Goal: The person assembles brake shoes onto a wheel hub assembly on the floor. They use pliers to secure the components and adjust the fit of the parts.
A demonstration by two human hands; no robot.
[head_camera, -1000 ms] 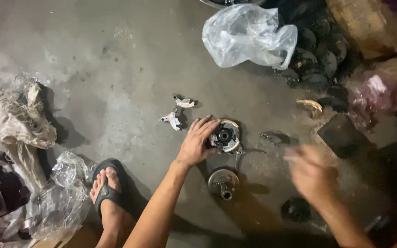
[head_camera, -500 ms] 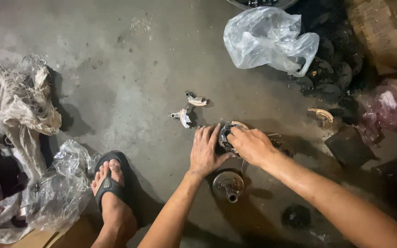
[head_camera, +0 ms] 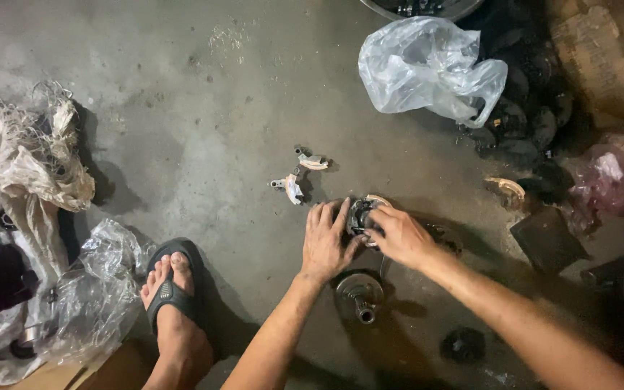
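Observation:
A round metal clutch-like part (head_camera: pixel 361 214) lies on the concrete floor. My left hand (head_camera: pixel 324 243) grips its left side with the fingers spread over it. My right hand (head_camera: pixel 401 235) closes on its right side, fingertips on the top. Most of the part is hidden under both hands. Just below them stands a second round metal part with a short shaft (head_camera: pixel 359 295). Two small curved metal shoes (head_camera: pixel 313 160) (head_camera: pixel 289 188) lie on the floor a little up and left of my left hand.
My foot in a black sandal (head_camera: pixel 170 296) rests at lower left. Crumpled clear plastic (head_camera: pixel 99 289) and rags (head_camera: pixel 30 166) lie at the left. A clear plastic bag (head_camera: pixel 427 68) and dark greasy parts (head_camera: pixel 525 123) sit at upper right. A small black cap (head_camera: pixel 462 344) lies lower right.
My right hand came in from the right and closed on the round part. My left hand stayed on it. The view shifted slightly.

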